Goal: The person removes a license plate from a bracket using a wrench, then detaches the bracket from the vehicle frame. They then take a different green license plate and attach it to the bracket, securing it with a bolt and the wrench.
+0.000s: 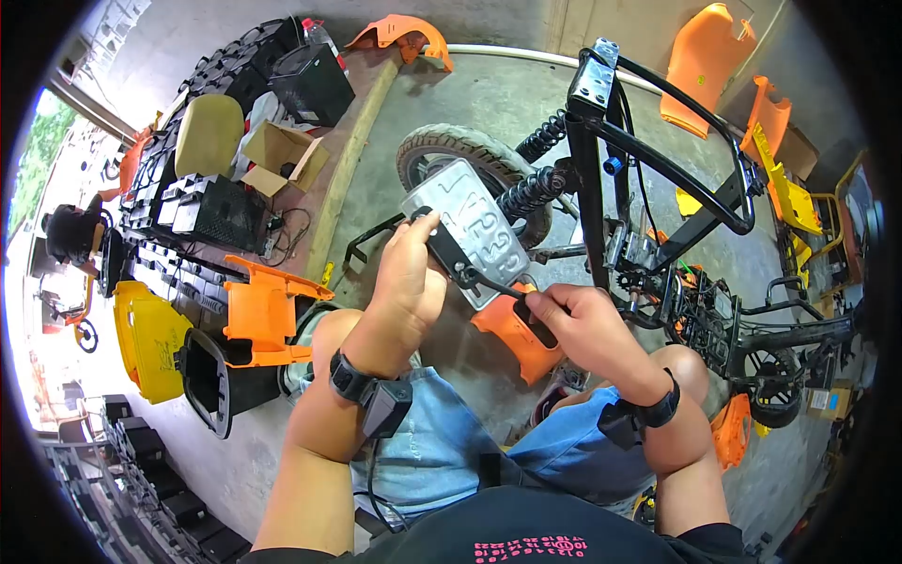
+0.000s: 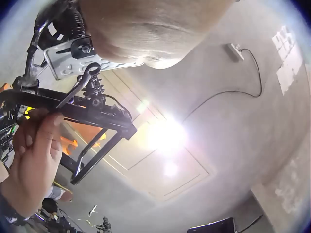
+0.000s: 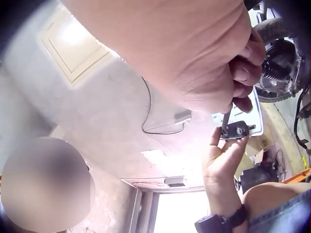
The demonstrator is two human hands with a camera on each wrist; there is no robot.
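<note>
An embossed metal plate (image 1: pixel 489 226) is tilted in front of the person, with a black bracket (image 1: pixel 445 246) lying across it. The left hand (image 1: pixel 411 277) grips the plate and bracket at their near side, thumb on the bracket's upper end. In the right hand (image 1: pixel 594 331), a dark wrench (image 1: pixel 498 286) is pinched by its handle. Its ring end is beside the bracket's lower bolt; whether they touch cannot be told. The left wrist view shows that ring on the wrench (image 2: pixel 77 88) below the bracket bolt (image 2: pixel 86 49). The right fingers partly cover the handle.
A black vehicle frame (image 1: pixel 587 160) with shock absorbers and a wheel (image 1: pixel 413 150) stands ahead and right. Orange panels (image 1: pixel 258 315) and a yellow bin-like part (image 1: pixel 146 343) are at left. Black batteries (image 1: pixel 218 211) and an open carton (image 1: pixel 287 155) lie beyond a wooden beam (image 1: pixel 352 155).
</note>
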